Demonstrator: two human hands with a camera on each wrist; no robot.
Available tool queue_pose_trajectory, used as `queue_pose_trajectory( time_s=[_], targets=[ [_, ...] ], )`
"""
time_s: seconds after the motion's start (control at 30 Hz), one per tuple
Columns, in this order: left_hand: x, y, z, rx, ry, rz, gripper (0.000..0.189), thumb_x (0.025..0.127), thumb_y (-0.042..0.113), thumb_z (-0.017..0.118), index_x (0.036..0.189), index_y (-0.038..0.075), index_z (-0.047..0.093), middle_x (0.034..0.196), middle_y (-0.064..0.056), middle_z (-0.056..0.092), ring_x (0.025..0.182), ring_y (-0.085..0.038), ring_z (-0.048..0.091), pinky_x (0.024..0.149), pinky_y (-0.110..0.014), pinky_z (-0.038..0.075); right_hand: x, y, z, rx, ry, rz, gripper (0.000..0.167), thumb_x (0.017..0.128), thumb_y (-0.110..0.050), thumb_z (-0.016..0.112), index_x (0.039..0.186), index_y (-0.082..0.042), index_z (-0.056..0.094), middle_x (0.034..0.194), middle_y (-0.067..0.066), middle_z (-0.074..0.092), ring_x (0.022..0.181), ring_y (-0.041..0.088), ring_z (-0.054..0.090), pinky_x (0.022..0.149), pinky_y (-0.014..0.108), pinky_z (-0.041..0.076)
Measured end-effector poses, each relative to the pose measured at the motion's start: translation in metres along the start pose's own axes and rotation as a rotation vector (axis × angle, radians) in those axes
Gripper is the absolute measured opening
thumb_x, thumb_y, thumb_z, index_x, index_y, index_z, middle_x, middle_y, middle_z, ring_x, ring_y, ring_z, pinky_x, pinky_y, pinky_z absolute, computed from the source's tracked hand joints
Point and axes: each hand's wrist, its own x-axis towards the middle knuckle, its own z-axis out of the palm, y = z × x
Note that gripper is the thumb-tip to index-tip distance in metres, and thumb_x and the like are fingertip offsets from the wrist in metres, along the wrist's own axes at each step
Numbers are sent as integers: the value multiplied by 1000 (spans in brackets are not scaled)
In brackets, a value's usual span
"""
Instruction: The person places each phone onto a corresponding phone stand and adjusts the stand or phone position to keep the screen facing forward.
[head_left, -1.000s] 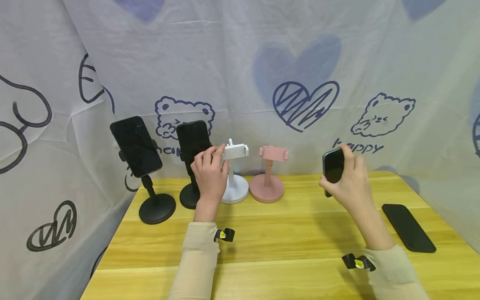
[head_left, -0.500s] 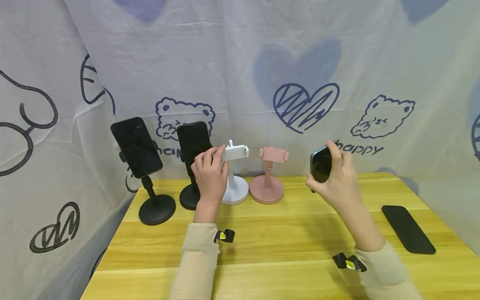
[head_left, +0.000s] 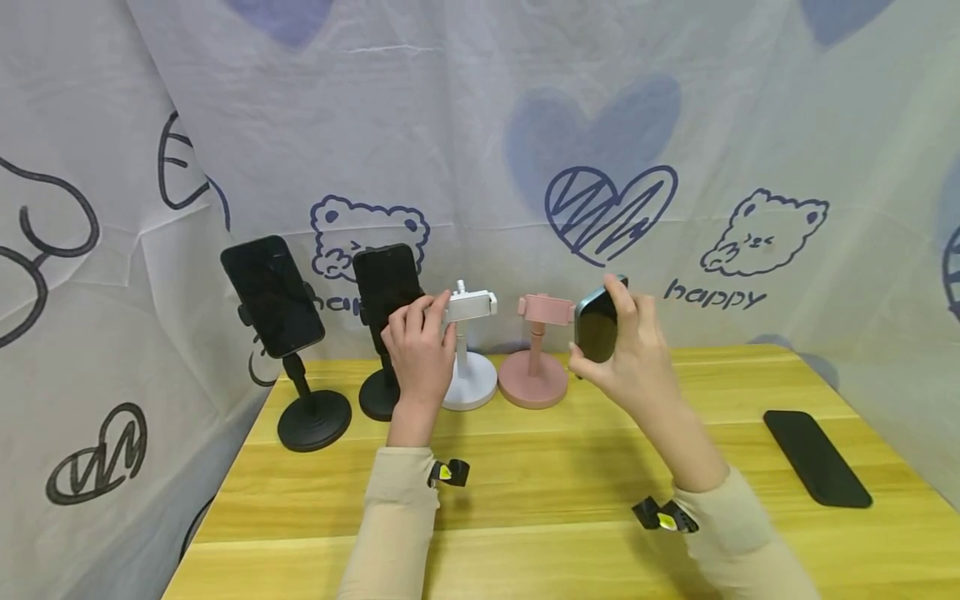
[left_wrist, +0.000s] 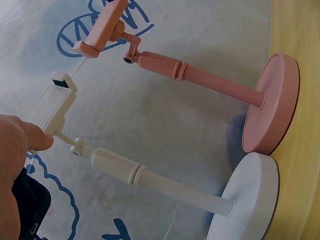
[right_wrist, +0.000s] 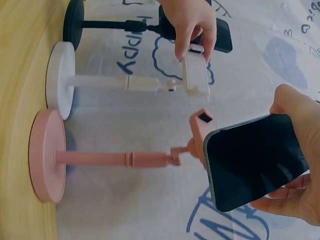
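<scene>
Left of the left hand (head_left: 422, 350), passage is blocked just beside it by the inner black stand (head_left: 378, 396) with its mounted phone (head_left: 382, 279); the outer black stand (head_left: 315, 421) is a second obstacle farther left. To its right, the gripped white stand (head_left: 472, 390) comes first, then the pink stand (head_left: 534, 385); an open gap separates their posts above closely set bases. The pink stand also bars the right hand (head_left: 637, 354) leftward, near its held phone (head_left: 596, 329). Rightward, room extends above a low, flat loose phone (head_left: 817, 458). Beyond both hands, the curtain (head_left: 480, 125) limits depth; on the near side, open tabletop (head_left: 555, 508) lies between them.
</scene>
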Motion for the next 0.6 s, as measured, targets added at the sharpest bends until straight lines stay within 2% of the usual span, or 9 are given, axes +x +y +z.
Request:
queue_pose_trajectory(
  time_s=[0.33,0.6],
  targets=[
    [1,0,0,9,24,19,35,90,19,70,125,15,65,119,-8,61,103,-29,46,86,-46,37,9,-18,14,71,23,-38,92,70,-28,76,146,-23,23,115,27,46,100,38,51,76,54,54],
    [1,0,1,9,44,31,35,89,17,71,124,15,66,118,-8,61,102,-28,46,85,-45,37,19,-33,25,127,-7,1,91,72,-32,76,145,-22,22,115,24,46,92,37,55,75,51,55]
  ],
)
